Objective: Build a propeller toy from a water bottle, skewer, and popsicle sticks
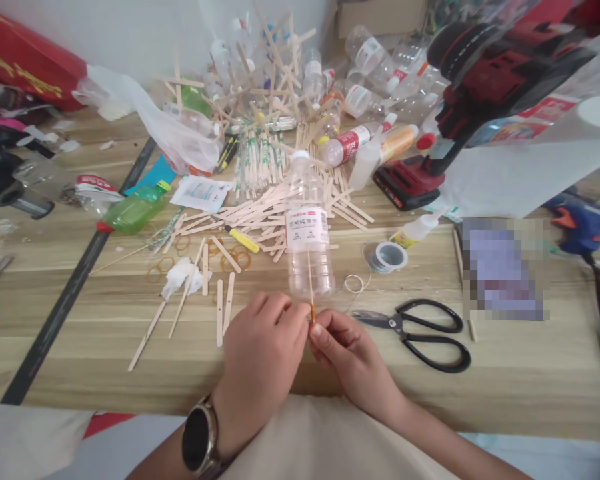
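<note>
My left hand (266,347), with a watch on its wrist, and my right hand (357,363) meet near the table's front edge. Between their closed fingers is a thin wooden stick (309,277), pointing away from me. An orange-brown rubber band (313,313) is wound around its lower part. The stick's lower end is hidden by the fingers. Just beyond stands a clear plastic bottle (307,267) with a white cap and label. To the right lie black-handled scissors (403,327), their blades a little apart.
Wooden craft sticks (250,217) are heaped behind, with loose rubber bands (240,259) and a yellow cutter (244,240) nearby. A wire spool (390,257) and glue bottle (415,230) stand right. Farther out are a cordless drill (485,100), a blue glue gun (583,223) and a green bottle (135,210).
</note>
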### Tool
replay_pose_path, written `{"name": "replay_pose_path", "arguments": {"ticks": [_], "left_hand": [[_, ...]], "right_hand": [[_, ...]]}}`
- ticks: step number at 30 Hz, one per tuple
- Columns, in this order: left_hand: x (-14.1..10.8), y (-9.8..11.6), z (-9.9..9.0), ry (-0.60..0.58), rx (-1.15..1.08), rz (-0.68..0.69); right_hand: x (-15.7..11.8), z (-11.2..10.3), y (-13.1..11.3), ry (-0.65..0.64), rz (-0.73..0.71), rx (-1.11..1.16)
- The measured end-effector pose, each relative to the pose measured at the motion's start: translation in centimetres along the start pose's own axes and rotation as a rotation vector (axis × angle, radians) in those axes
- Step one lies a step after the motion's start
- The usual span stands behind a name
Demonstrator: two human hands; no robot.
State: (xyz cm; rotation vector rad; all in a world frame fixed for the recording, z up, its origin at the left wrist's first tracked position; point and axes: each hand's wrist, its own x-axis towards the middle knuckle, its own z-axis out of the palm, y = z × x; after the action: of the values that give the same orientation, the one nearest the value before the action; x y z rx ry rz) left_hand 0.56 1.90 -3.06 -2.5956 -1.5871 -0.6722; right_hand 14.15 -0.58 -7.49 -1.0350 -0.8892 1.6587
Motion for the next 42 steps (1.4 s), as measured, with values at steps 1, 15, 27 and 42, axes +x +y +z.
{"name": "replay_pose_path", "arguments": {"ticks": [1,15,27,42], "left_hand": [[0.1,0.0,-0.2,-0.05,0.03,0.012],[3.4,-2.6,-2.9,-0.811,-0.214,-0.142],[3.7,-5.6,-0.8,-1.117,-0.783,-0.434],[-0.3,-3.3,2.0,-0.521,-1.429,-0.803]], "right_hand": [[0.0,0.0,0.0,0.001,-0.003,-0.026],[-0.2,0.2,0.1,-0.069,0.062,-0.138],[-0.5,0.0,0.2,-0.104,0.033,-0.29],[0.0,0.1,-0.4,-0.037,0.174,-0.121]]}}
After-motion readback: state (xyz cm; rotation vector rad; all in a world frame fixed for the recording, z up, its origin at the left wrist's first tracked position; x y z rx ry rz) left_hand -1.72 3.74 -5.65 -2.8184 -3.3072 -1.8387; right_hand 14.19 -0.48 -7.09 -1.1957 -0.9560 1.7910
